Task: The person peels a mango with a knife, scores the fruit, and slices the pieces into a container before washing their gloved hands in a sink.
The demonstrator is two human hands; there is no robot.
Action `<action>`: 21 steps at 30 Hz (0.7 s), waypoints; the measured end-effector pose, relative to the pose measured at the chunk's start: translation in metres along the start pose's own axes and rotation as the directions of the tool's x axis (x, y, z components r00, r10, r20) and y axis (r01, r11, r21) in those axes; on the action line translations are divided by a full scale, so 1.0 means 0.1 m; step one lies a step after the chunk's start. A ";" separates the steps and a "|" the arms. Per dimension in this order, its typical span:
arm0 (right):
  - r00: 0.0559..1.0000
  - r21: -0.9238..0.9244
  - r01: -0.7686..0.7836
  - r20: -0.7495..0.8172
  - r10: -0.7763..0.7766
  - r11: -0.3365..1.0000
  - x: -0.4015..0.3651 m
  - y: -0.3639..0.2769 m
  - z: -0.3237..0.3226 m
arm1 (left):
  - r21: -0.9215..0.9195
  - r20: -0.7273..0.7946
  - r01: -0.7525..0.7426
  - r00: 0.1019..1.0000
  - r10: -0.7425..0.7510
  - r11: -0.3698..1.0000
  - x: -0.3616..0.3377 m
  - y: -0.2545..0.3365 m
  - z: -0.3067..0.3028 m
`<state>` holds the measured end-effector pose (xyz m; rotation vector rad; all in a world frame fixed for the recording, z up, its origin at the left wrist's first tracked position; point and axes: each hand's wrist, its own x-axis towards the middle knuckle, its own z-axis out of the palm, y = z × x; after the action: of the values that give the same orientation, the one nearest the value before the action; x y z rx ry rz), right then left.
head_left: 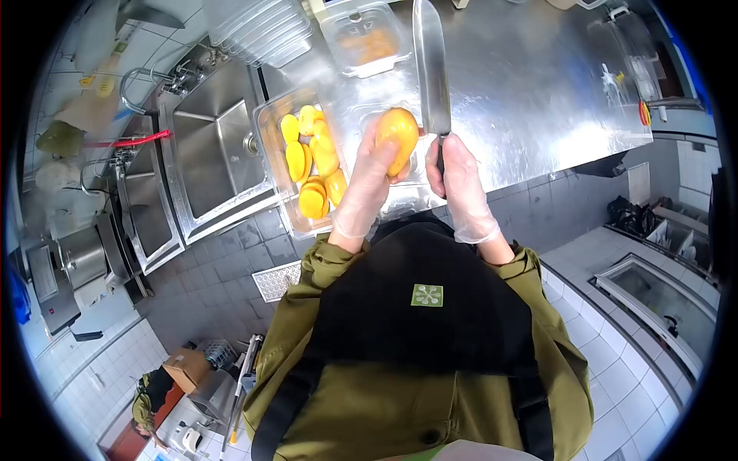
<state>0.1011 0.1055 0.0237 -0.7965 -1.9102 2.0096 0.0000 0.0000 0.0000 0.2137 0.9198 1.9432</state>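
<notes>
My left hand point(366, 183), in a clear glove, is closed around a peeled yellow mango point(398, 132) and holds it above the steel counter. Gripped in my gloved right hand point(464, 178) is a large knife point(433, 73), its broad blade pointing away from me just right of the mango. Blade and fruit look apart. A clear plastic container point(266, 127) stands left of my left hand, with several peeled mango pieces point(311, 201) in it. Beneath the held mango, another clear container point(361, 115) is partly hidden by my hands.
Stacked clear containers point(265, 31) stand at the counter's back left. Beside them is a clear tub point(367, 42) with orange contents. A steel sink point(211, 154) lies left of the counter point(530, 84). At the lower left, another person point(144, 403) is partly visible near a cardboard box point(187, 369).
</notes>
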 end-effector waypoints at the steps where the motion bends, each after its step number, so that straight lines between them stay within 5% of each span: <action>1: 0.996 -0.045 0.086 -0.018 -0.087 0.995 0.02 0.03 0.04 | 0.057 0.003 -0.030 1.000 0.030 0.998 -0.01 0.02 0.02; 8: 0.971 -0.016 0.218 -0.098 -0.219 0.976 0.02 -0.02 0.11 | 0.340 -0.082 -0.191 0.969 0.231 0.921 -0.04 -0.04 0.16; 18: 0.974 0.179 0.209 -0.129 -0.188 0.961 0.03 0.00 0.14 | 0.350 -0.026 -0.319 0.937 0.349 0.881 0.00 -0.11 0.17; 21: 0.947 0.068 0.303 -0.132 -0.293 0.950 0.09 0.10 0.13 | 0.336 -0.070 -0.338 0.922 0.381 0.879 0.00 -0.14 0.20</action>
<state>0.0878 0.0982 0.0120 -0.5537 -1.7431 1.8043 0.0189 0.0142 0.0046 0.4771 1.3647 2.1579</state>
